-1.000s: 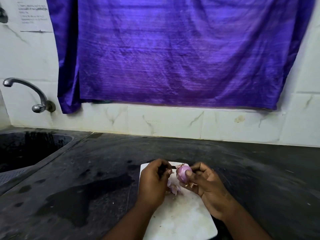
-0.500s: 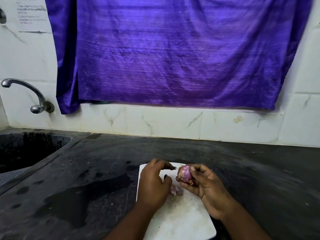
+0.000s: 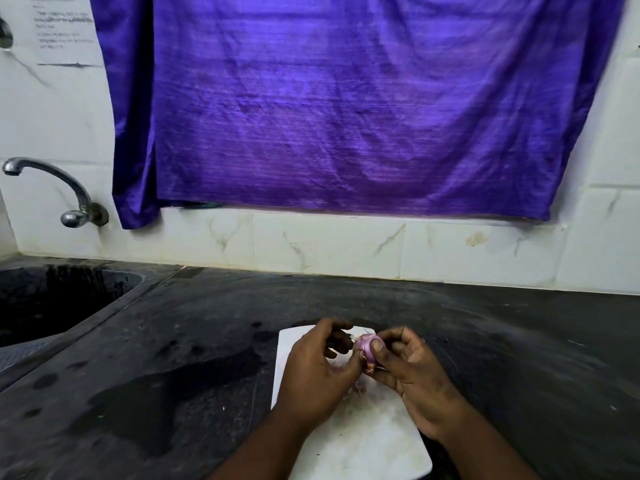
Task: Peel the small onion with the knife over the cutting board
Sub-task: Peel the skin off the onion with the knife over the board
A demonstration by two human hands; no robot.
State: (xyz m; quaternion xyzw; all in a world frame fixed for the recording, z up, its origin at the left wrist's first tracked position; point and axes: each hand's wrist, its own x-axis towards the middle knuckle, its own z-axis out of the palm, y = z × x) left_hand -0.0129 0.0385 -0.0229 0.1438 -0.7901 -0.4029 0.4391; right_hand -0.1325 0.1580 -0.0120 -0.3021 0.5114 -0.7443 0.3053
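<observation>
My right hand (image 3: pixel 415 375) holds the small pink-purple onion (image 3: pixel 366 344) between thumb and fingers, a little above the far end of the white cutting board (image 3: pixel 363 441). My left hand (image 3: pixel 318 372) is curled close against the onion's left side, its thumb touching the lower part. The left fingers grip the knife (image 3: pixel 343 341), which is mostly hidden; only a dark bit shows between them. Loose bits of skin (image 3: pixel 356 389) lie on the board under the hands.
The board lies on a dark stone counter (image 3: pixel 519 341) with a wet patch (image 3: pixel 166 393) to its left. A sink (image 3: pixel 52 299) with a metal tap (image 3: pixel 69 188) is at the far left. A purple cloth (image 3: pixel 346 116) hangs on the tiled wall.
My left hand, briefly drawn a little away from the onion, has closed in against it again, with the thumb now on its lower side. The right hand has turned the onion slightly.
</observation>
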